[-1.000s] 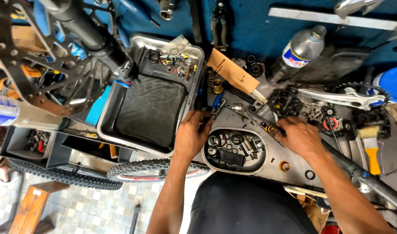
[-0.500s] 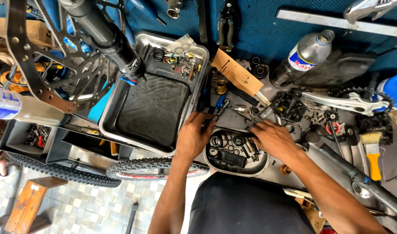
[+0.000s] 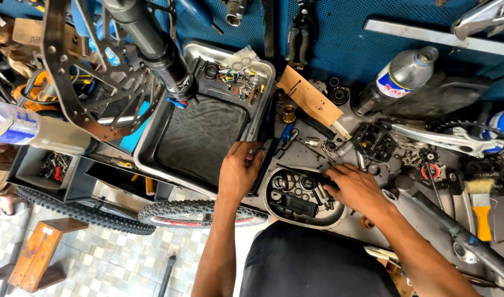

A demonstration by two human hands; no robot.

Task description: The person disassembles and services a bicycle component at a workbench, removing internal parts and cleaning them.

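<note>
Oval tray [image 3: 296, 215]: dark shallow dish of small rings, washers and black parts, at the worktop's near edge.
Right hand [image 3: 357, 190]: fingers [image 3: 330, 177] curled together over the tray's far rim, on a thin dark tool; grip hidden.
Left hand [image 3: 240, 171]: fingers bent, resting between tray and steel pan [image 3: 153, 144].
Progress: parts loose and unsorted, none fitted; most seems left.
Around: bottle [image 3: 398, 80], crank arm [image 3: 444, 136], tyre [image 3: 199, 213].

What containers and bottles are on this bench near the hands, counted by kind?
Metal trays: 2, the big rectangular tray and the oval tray under the right hand
Bottles: 2, the silver bottle and the clear bottle
Total: 4
</note>
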